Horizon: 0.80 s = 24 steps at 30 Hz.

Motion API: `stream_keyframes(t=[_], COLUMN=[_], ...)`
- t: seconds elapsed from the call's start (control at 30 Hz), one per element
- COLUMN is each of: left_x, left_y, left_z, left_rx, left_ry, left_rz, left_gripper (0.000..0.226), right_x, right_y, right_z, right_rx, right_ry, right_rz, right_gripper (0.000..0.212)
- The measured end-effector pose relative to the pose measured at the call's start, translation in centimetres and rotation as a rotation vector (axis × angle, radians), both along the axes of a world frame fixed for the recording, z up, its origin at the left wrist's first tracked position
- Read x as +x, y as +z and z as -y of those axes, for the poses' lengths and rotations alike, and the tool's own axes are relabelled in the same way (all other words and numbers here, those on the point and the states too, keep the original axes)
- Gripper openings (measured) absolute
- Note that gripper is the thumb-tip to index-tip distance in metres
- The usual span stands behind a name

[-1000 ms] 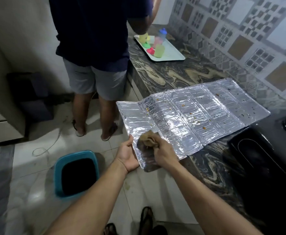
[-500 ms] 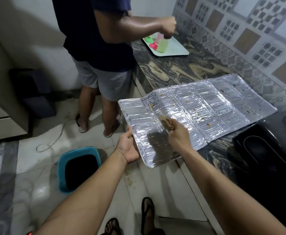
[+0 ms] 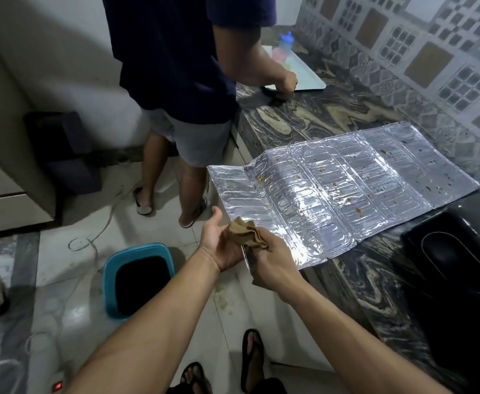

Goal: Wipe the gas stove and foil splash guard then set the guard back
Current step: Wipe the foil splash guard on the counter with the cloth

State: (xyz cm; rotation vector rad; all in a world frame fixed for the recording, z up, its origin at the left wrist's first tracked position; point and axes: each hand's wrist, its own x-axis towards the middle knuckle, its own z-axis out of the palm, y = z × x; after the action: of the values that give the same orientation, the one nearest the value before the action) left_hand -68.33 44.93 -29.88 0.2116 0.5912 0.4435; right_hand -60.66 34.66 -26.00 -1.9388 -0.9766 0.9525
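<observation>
The silver foil splash guard (image 3: 346, 189) lies unfolded flat on the marbled counter, its near-left end hanging over the counter edge. Orange food specks dot its panels. My right hand (image 3: 272, 265) is shut on a crumpled brown cloth (image 3: 247, 231) at the guard's near corner. My left hand (image 3: 218, 240) is open, palm up, just left of the cloth and beside the guard's overhanging edge, touching the cloth's side. The black gas stove (image 3: 460, 257) sits at the right, partly cut off by the frame.
Another person (image 3: 182, 66) stands at the counter ahead, one hand pressed on it near a white tray (image 3: 309, 78) with a blue-capped bottle. A teal bin (image 3: 139, 280) sits on the tiled floor below my left arm. A cable lies on the floor.
My right hand pulled the cloth back from the middle of the panel to the guard's near corner. My left hand let go of the foil edge and opened. The other person's arm dropped to the counter.
</observation>
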Motion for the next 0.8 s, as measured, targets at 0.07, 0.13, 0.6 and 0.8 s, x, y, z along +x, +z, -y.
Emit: stream_keyframes(t=[0.07, 0.13, 0.6, 0.8], left_x=[0.0, -0.1, -0.3, 0.3], left_y=[0.1, 0.0, -0.4, 0.1], left_z=[0.2, 0.2, -3.5, -4.6], left_rx=[0.003, -0.003, 0.027, 0.065], left_ry=[-0.017, -0.022, 0.14, 0.097], left_rz=[0.044, 0.1, -0.021, -0.142], left_gripper=[0.095, 0.1, 0.067, 0.048], right_x=[-0.2, -0.5, 11.2, 13.0], right_y=[0.3, 1.0, 6.1, 3.6], right_z=[0.4, 0.6, -4.2, -7.7], right_rx=[0.015, 0.042, 0.072, -0.11], right_ry=[-0.037, -0.076, -0.387, -0.269], right_rz=[-0.067, -0.134, 0.003, 0.374], right_gripper=[0.037, 0.04, 0.024, 0.017])
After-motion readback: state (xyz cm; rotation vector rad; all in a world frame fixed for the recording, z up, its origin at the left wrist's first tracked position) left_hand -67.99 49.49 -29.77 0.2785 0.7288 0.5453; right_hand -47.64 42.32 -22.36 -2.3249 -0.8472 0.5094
